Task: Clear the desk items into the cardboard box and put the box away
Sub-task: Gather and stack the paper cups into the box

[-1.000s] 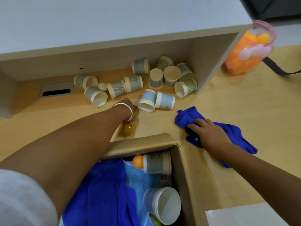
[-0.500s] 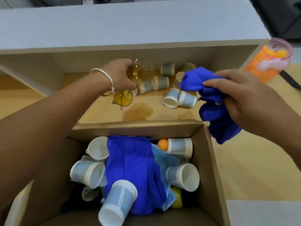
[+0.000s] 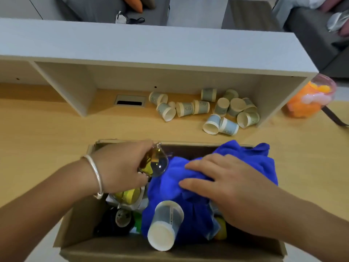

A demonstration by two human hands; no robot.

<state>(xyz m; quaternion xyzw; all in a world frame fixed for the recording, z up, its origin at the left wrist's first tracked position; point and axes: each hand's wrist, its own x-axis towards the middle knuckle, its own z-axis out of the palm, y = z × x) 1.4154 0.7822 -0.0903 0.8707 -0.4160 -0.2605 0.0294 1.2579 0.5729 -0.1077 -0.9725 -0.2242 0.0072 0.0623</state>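
Blue cloth [image 3: 222, 178] under right hand [image 3: 232, 191] hides box [image 3: 79, 220] contents, probably cups

The cardboard box [image 3: 79, 220] sits on the worktop [image 3: 47, 133] at six o'clock. In it lie a cloth [image 3: 188, 186], a paper cup [image 3: 166, 225] on its side at the cloth's near edge, and glasses [image 3: 153, 163] at the cloth's nine o'clock. Beyond the box, at twelve to one o'clock, scattered cups [image 3: 204, 108] lie under the shelf [image 3: 151, 48]. A jar [image 3: 309, 99] stands at two o'clock, right of the shelf's side wall.
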